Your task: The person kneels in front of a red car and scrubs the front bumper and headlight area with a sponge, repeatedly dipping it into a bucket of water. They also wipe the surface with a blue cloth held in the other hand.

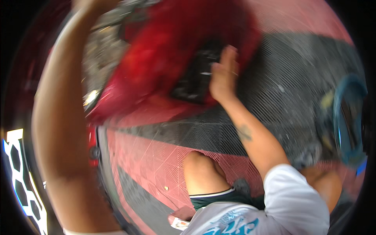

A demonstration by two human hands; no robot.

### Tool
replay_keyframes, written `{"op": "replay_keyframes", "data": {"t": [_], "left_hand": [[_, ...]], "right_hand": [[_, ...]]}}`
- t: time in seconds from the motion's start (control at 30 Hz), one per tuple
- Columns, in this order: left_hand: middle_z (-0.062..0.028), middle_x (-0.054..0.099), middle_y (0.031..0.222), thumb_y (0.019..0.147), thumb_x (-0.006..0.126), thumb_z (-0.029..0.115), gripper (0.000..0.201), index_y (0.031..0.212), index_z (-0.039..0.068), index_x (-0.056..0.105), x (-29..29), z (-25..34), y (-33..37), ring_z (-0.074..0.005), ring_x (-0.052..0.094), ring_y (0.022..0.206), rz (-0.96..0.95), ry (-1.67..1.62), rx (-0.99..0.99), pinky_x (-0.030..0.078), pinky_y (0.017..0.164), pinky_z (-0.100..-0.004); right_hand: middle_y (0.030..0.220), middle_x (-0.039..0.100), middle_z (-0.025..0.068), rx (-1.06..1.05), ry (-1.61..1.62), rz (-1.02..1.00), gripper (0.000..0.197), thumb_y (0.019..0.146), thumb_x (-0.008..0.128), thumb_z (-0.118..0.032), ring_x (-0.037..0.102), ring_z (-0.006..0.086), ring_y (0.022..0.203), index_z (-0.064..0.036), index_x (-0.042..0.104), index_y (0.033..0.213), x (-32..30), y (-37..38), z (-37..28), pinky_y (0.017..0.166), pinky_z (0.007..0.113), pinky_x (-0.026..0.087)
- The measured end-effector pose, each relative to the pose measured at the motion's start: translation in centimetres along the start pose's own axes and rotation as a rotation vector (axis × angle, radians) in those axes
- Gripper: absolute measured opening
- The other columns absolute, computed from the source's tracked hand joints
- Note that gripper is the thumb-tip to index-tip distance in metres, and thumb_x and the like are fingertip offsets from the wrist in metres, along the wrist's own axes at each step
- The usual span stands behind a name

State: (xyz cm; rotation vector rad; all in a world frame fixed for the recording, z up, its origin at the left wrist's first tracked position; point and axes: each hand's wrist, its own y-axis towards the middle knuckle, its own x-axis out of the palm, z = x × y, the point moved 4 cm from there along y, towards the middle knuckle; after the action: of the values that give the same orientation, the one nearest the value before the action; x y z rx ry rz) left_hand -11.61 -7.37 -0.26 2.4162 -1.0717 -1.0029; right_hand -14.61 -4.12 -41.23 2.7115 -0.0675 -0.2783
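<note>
A glossy red car's front end (149, 62) fills the upper middle of the head view, smeared by motion. My right hand (224, 78) is at its lower edge, beside a black grille opening (196, 74). Its fingers look stretched out, and I see nothing held in it. Whether the palm presses on the panel is hard to tell. My left arm reaches up along the left side, past the blurred engine bay (103, 51). The left hand (94, 3) is cut off by the top edge, so its fingers are hidden. A lit headlamp (91, 98) glows near that forearm.
Red and dark grey ribbed tiles (145, 156) cover the floor around my bent knees. A teal bucket (337, 121) with something inside stands at the right. Bright hexagonal lights (23, 184) show at the lower left. Part of another red vehicle (93, 143) appears beyond my left forearm.
</note>
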Motion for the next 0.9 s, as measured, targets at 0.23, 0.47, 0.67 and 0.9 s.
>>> {"op": "replay_keyframes", "data": {"t": [0.23, 0.47, 0.67, 0.9], "left_hand": [[-0.0202, 0.067, 0.128, 0.077, 0.078, 0.030, 0.043, 0.114, 0.008, 0.076, 1.7, 0.2, -0.8, -0.0342, 0.060, 0.132, -0.098, -0.185, -0.005, 0.053, 0.107, -0.0450], [-0.0202, 0.068, 0.126, 0.078, 0.077, 0.032, 0.042, 0.112, 0.007, 0.076, 0.8, 0.8, -2.3, -0.0350, 0.064, 0.126, -0.078, -0.208, 0.001, 0.056, 0.103, -0.0460], [-0.0203, 0.069, 0.124, 0.080, 0.076, 0.033, 0.041, 0.111, 0.007, 0.076, 1.2, 0.4, -0.3, -0.0356, 0.068, 0.120, -0.200, -0.195, 0.054, 0.058, 0.099, -0.0468], [-0.0176, 0.071, 0.120, 0.074, 0.084, 0.039, 0.048, 0.113, 0.012, 0.077, 3.6, 0.0, -2.4, -0.0383, 0.068, 0.116, -0.141, -0.045, -0.060, 0.056, 0.097, -0.0497]], "right_hand": [[0.179, 0.006, 0.0217, 0.046, 0.423, -0.036, 0.084, 0.115, 0.026, -0.057, 0.007, 0.0323, 0.166, 0.0043, 0.008, 0.169, 0.7, -2.5, 4.0, 0.135, 0.044, 0.004], [0.179, 0.004, 0.0231, 0.052, 0.319, -0.159, 0.088, 0.113, 0.023, -0.063, 0.003, 0.0343, 0.166, 0.0014, 0.009, 0.170, 2.6, -9.4, 3.3, 0.135, 0.047, 0.006], [0.179, 0.006, 0.0218, 0.241, 0.528, -0.058, 0.093, 0.111, 0.028, -0.066, 0.008, 0.0311, 0.166, 0.0017, 0.006, 0.170, 1.6, -0.5, 6.7, 0.135, 0.044, 0.009], [0.177, 0.012, 0.0284, 0.068, 0.280, -0.078, 0.076, 0.116, 0.026, -0.051, 0.009, 0.0429, 0.165, 0.0028, 0.016, 0.169, 3.2, -4.3, 3.8, 0.132, 0.054, 0.010]]}}
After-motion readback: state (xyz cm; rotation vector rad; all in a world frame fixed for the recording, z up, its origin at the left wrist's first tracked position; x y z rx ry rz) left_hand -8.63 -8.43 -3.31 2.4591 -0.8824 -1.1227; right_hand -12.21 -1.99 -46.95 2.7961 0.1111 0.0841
